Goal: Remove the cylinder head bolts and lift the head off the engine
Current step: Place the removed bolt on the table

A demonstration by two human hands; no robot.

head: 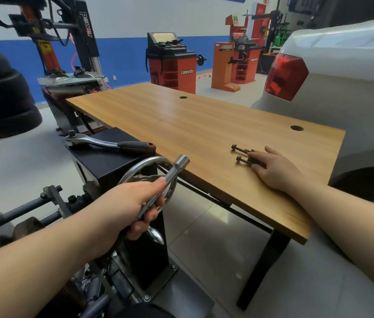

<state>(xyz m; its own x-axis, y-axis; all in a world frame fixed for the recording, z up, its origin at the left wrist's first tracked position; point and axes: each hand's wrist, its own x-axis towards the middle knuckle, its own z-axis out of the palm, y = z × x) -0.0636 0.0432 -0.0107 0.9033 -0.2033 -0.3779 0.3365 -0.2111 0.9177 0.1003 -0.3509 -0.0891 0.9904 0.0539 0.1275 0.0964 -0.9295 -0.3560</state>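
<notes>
Bolts [243, 154] under right hand [275, 171] — "Lanpody" machine [177, 72] behind.

- We saw a worktop [181, 125] of light wood grain, smooth with a soft sheen.
- The bolts [242, 154] looked like dark, matt metal.
- The socket extension [170, 177] in the left hand [133, 203] was bright polished metal.
- The ratchet [94, 141] had a glossy chromed shaft and a dark, matt grip.
- The handwheel [135, 171] was shiny bare metal.
- The stand [103, 157] was matt black.
</notes>
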